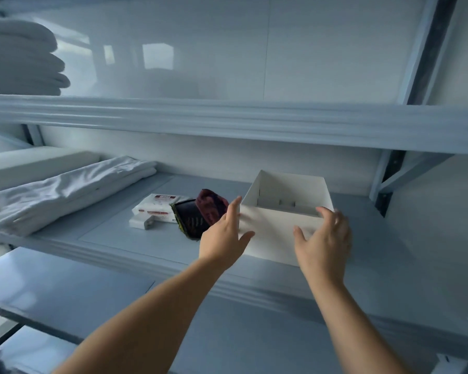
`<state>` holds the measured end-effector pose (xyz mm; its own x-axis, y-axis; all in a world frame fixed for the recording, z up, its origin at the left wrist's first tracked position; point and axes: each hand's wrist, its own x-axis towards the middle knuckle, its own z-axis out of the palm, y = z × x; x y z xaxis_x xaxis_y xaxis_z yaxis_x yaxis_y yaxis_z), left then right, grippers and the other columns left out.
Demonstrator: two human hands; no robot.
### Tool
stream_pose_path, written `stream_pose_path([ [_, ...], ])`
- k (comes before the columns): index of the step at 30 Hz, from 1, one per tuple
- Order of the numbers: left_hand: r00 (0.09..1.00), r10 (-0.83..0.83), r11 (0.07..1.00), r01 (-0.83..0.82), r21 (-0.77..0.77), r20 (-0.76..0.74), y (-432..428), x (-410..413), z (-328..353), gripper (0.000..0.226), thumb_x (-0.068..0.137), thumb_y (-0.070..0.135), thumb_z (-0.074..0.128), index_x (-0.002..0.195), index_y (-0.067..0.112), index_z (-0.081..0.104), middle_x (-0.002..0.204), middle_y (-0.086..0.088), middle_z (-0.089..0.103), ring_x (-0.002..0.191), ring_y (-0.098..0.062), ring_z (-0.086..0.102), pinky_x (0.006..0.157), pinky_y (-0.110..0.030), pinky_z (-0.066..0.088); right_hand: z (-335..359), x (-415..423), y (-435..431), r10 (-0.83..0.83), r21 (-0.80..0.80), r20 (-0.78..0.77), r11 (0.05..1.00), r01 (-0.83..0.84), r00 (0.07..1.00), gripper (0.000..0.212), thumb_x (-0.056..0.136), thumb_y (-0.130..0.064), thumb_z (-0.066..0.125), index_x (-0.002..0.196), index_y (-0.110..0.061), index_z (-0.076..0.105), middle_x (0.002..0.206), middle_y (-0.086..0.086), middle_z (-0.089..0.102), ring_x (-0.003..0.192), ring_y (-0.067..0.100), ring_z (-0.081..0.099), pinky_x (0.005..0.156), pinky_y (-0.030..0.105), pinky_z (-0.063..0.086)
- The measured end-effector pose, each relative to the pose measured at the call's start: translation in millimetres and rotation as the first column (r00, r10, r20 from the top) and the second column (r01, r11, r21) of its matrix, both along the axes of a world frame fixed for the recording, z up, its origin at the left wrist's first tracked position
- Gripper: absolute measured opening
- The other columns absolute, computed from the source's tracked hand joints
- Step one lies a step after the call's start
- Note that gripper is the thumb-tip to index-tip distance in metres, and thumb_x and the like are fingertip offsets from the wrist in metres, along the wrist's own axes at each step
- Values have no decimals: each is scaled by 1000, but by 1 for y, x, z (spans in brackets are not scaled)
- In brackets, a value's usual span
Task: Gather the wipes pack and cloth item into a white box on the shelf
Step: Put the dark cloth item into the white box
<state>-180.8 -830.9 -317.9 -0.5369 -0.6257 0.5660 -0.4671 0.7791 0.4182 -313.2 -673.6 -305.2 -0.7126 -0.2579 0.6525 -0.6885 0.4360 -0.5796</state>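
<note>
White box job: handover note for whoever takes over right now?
Left hand: open, fingers against the left wall of the white box. Holds nothing.
Right hand: open, at the box's front right corner, blurred; contact unclear.
Box: upright on the middle shelf, open top; nothing visible inside.
Wipes pack: flat on the shelf, left of the box.
Cloth: dark red, beside the wipes, resting partly on a dark packet close to the box.
Done: nothing is in the box yet.
Left: put wipes and cloth into the box.
</note>
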Motion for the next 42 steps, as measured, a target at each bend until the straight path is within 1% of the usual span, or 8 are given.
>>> stream_pose_path([
  [6,996,56,997,-52,-55,62,-14,30,10,46,87,51,61,125,39,39,117,19,65,93,-10,67,70,-36,56,16,33,-25,119,-53,-157,990,-129,980,47,81,-20,77,123,-7,60,142,21,52,143,43,36,119,57,24],
  [14,988,136,987,-128,-96,79,-80,85,20,33,89,51,58,117,34,54,118,17,63,92,-9,67,68,-37,56,29,81,-80,279,-47,-267,952,-302,922,34,84,-24,74,113,-7,64,120,13,62,119,36,56,106,49,41],
  [20,994,91,992,-86,-96,53,-144,99,25,28,89,49,61,110,31,58,111,10,63,93,-14,66,66,-35,54,27,114,-137,405,56,-159,914,-402,900,31,86,-24,72,114,-15,62,122,3,59,121,25,54,94,42,51],
  [25,993,84,996,-82,-32,83,-187,95,26,40,87,59,59,118,33,58,120,9,59,95,-15,61,67,-31,48,14,117,-179,354,145,-59,928,-343,933,34,86,-26,73,116,-17,61,118,1,59,113,24,55,91,40,51],
  [31,956,104,960,-169,222,276,-202,81,22,48,77,64,62,101,25,49,90,3,62,77,-23,60,55,-32,42,3,110,-207,257,126,33,958,-259,966,32,86,-18,74,115,-13,62,114,6,59,110,27,57,91,36,48],
  [35,1000,1,768,14,640,-24,-191,69,14,37,79,23,70,106,20,45,84,-5,64,62,-25,71,52,-43,60,-4,107,-213,233,121,70,963,-240,970,33,87,-18,72,118,-13,61,118,7,59,111,26,57,91,36,49],
  [38,984,92,733,37,679,-152,-191,62,18,37,82,7,57,114,24,47,90,-7,61,74,-30,69,59,-41,60,-5,102,-212,243,104,85,962,-252,966,33,89,-19,71,120,-16,59,120,5,59,110,22,58,86,27,46],
  [42,974,137,769,11,640,-181,-196,62,32,45,83,4,47,120,30,47,86,-5,60,77,-28,62,48,-29,43,-3,90,-212,245,74,167,963,-260,955,34,94,-25,66,125,-20,55,125,3,59,110,22,59,83,24,40],
])
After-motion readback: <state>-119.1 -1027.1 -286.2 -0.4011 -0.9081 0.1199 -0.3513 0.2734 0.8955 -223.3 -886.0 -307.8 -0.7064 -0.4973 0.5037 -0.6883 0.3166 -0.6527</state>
